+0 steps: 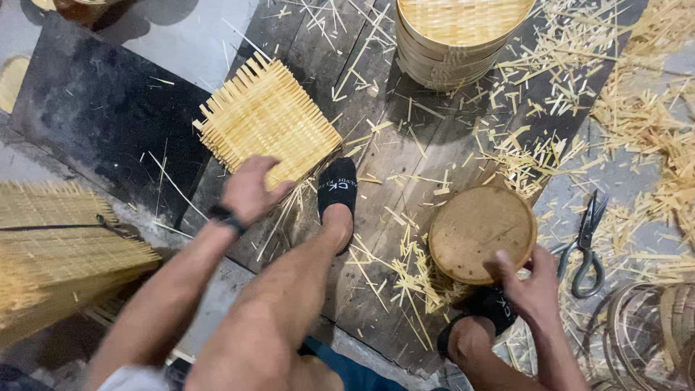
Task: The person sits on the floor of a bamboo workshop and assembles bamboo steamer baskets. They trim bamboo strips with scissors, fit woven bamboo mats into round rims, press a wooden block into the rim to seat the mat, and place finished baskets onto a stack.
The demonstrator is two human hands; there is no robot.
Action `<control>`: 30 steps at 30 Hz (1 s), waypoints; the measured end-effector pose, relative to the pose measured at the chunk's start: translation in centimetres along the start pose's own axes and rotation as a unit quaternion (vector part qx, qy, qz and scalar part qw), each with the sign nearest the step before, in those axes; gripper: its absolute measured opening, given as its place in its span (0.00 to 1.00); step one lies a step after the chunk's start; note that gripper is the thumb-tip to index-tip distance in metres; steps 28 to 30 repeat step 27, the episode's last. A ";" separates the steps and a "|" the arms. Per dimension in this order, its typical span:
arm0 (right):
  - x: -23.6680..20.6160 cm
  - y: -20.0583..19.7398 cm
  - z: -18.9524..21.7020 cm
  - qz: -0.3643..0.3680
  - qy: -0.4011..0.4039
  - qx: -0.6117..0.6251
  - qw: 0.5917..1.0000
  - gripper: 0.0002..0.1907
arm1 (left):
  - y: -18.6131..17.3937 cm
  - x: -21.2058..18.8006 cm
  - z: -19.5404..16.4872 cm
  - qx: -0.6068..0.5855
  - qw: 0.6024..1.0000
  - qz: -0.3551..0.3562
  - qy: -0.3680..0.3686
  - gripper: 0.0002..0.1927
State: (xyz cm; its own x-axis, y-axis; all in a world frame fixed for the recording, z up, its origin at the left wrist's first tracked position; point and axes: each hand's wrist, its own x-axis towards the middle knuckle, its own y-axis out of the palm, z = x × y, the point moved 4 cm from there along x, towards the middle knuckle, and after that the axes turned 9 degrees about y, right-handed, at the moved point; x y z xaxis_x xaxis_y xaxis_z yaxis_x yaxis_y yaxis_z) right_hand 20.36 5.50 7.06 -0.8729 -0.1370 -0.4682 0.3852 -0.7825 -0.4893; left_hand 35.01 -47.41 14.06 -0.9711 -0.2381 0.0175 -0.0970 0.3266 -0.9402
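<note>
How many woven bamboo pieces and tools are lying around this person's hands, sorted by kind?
Square woven mats: 1, the mat under the left hand
Round woven lids: 1, the lid held by the right hand
Round basket stacks: 1, the stack at the top
Scissors: 1, the scissors on the floor
Total: 4, not counting the loose bamboo scraps

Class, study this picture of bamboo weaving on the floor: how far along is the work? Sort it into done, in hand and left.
Done: a square woven mat lies finished apart from untrimmed ends, and offcut strips litter the boards. In hand: the left hand touches the mat's near edge; the right hand grips a round woven lid. Left: scissors lie unused; more mats wait stacked.
</note>
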 end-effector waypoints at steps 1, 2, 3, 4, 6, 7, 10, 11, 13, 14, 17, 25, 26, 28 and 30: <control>0.1 0.2 0.3 -0.012 -0.034 -0.053 0.998 0.21 | 3.1 1.3 1.1 0.046 0.998 0.012 0.049 0.34; 0.3 0.1 0.6 -0.023 -0.069 -0.110 0.991 0.19 | 5.8 1.7 2.3 0.076 0.996 0.003 0.050 0.40; 0.6 0.0 -0.1 -0.013 -0.007 -0.066 0.998 0.17 | 8.0 2.1 3.4 0.107 0.993 -0.009 0.049 0.46; 1.1 -0.2 -0.8 -0.005 0.053 -0.022 0.998 0.16 | 9.5 2.5 4.4 0.137 0.989 -0.022 0.049 0.52; 1.7 -0.1 -2.8 0.020 0.134 0.074 0.988 0.16 | 11.6 2.4 6.8 0.086 0.992 0.090 -0.029 0.36; 2.6 1.0 -3.7 0.035 0.151 0.128 0.980 0.17 | 12.1 2.4 7.6 0.063 0.985 0.145 -0.067 0.28; 3.7 5.3 -6.3 0.063 0.213 0.232 0.947 0.19 | 10.0 2.6 7.2 0.017 0.979 0.189 -0.076 0.14; 3.7 6.3 -6.8 0.070 0.235 0.257 0.935 0.20 | 7.9 2.8 6.6 0.002 0.985 0.155 -0.079 0.11; 3.0 6.6 -7.6 0.080 0.220 0.274 0.933 0.19 | 2.5 3.2 5.0 -0.025 0.992 0.090 -0.085 0.08; 2.8 6.5 -7.7 0.086 0.212 0.281 0.932 0.19 | -1.1 4.0 3.7 0.054 0.998 0.031 -0.033 0.06; 2.5 3.5 -7.4 -0.034 0.103 0.208 0.972 0.20 | -10.3 6.4 -1.3 0.243 0.969 -0.019 0.048 0.08; 1.2 -0.8 -6.6 0.146 0.059 0.508 0.847 0.30 | -5.3 4.1 -24.9 0.034 0.891 0.003 0.453 0.07; 1.2 -0.6 -5.8 0.205 0.047 0.568 0.796 0.33 | -0.2 3.4 -26.1 -0.056 0.907 0.347 0.232 0.14; 1.7 -0.4 -5.5 0.194 0.075 0.526 0.824 0.32 | 2.5 5.2 -28.0 -0.053 0.906 0.348 0.237 0.14; 1.7 -0.4 -5.5 0.194 0.075 0.526 0.824 0.32 | 2.5 5.2 -28.0 -0.053 0.906 0.348 0.237 0.14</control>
